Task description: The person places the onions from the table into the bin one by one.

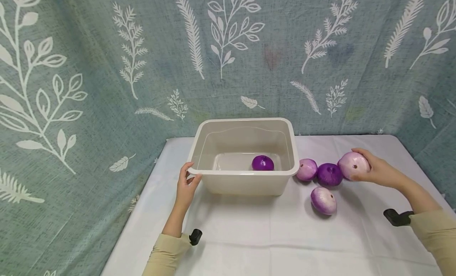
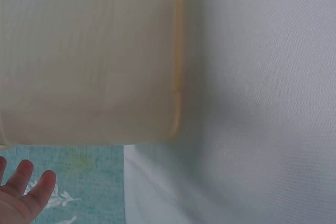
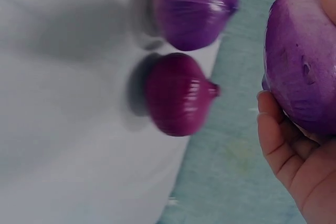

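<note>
My right hand grips a pale purple onion, held up at the right; the right wrist view shows fingers curled round the same onion. Close by on the table are a dark purple onion, a pinkish onion beside the bin and a purple-and-white onion nearer the front. My left hand holds the near left corner of a beige plastic bin, index finger at the rim and thumb against the front. Inside the bin lies one dark purple onion.
A white cloth covers the table. Blue-green curtains with white leaf prints hang behind and at both sides. The bin's walls fill much of the left wrist view.
</note>
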Demonstrator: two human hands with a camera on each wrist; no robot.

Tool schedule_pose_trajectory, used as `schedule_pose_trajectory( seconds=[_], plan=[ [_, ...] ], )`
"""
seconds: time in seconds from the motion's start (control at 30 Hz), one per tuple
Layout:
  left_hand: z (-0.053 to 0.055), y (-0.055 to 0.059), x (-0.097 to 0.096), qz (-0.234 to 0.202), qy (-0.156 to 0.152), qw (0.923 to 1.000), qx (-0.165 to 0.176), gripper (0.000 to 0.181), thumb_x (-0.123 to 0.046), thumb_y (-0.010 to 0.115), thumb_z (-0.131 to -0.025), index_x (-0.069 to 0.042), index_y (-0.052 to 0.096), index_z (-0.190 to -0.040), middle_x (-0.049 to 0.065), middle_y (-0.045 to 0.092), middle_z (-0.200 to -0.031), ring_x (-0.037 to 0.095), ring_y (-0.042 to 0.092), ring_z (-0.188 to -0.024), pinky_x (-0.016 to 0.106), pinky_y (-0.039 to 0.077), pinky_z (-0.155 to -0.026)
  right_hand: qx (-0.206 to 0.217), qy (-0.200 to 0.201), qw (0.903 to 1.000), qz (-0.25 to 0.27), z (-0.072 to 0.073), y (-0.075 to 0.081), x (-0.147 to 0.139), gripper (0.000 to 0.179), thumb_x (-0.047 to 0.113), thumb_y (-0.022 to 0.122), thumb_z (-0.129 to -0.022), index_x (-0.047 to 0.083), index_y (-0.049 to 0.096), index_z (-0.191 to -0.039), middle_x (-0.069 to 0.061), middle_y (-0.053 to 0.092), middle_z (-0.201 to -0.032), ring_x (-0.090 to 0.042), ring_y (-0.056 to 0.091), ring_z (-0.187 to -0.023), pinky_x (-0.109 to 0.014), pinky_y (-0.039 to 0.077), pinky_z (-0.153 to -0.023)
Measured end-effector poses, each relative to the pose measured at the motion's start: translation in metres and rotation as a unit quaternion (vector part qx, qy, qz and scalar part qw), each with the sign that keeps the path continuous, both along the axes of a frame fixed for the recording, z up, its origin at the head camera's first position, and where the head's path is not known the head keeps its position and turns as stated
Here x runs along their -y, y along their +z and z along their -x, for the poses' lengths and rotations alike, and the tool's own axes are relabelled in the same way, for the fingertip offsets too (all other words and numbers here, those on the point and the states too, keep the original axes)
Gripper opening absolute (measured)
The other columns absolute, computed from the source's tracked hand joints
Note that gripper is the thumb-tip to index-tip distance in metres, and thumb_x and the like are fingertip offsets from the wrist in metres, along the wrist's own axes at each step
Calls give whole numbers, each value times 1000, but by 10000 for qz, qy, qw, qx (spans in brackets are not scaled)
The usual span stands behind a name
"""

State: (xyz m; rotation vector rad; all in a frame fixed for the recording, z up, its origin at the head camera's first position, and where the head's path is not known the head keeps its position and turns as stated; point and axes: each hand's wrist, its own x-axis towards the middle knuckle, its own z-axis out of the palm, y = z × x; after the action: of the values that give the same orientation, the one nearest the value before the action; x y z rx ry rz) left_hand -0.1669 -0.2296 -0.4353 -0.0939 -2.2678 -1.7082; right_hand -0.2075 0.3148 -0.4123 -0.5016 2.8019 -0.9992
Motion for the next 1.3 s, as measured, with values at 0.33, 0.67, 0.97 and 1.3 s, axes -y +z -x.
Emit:
schedule_pose_trajectory(
  seconds=[0.33,0.67,0.97,1.3],
  plan=[
    [0,-1,1,11,-15,9999,107,49,-2,54,-89,0,33,-132,19,31,-141,29,38,-117,16,38,-82,76,181,9998,74,22,38,18,85,22,69,-80,-1,15,-142,-34,36,-128,-47,45,-107,-54,45,-78],
    [0,0,1,32,34,9999,163,49,-3,54,-89,0,33,-133,18,34,-139,19,40,-112,25,40,-85,-85,231,9995,-208,38,75,45,88,29,71,-78,5,16,-143,-30,41,-126,-44,48,-106,-53,44,-77],
    [0,1,0,-58,-9,9999,156,49,-3,54,-89,1,32,-133,21,34,-138,28,39,-115,23,40,-83,-291,301,9988,-250,46,102,68,87,28,73,-77,7,19,-143,-28,42,-128,-41,48,-107,-53,43,-79],
    [0,0,1,-78,12,9999,146,49,-3,54,-89,1,32,-133,21,34,-138,25,40,-113,20,40,-81,-364,511,9980,-123,61,118,97,88,29,73,-77,11,19,-144,-23,42,-131,-37,48,-110,-52,43,-82]
  ],
)
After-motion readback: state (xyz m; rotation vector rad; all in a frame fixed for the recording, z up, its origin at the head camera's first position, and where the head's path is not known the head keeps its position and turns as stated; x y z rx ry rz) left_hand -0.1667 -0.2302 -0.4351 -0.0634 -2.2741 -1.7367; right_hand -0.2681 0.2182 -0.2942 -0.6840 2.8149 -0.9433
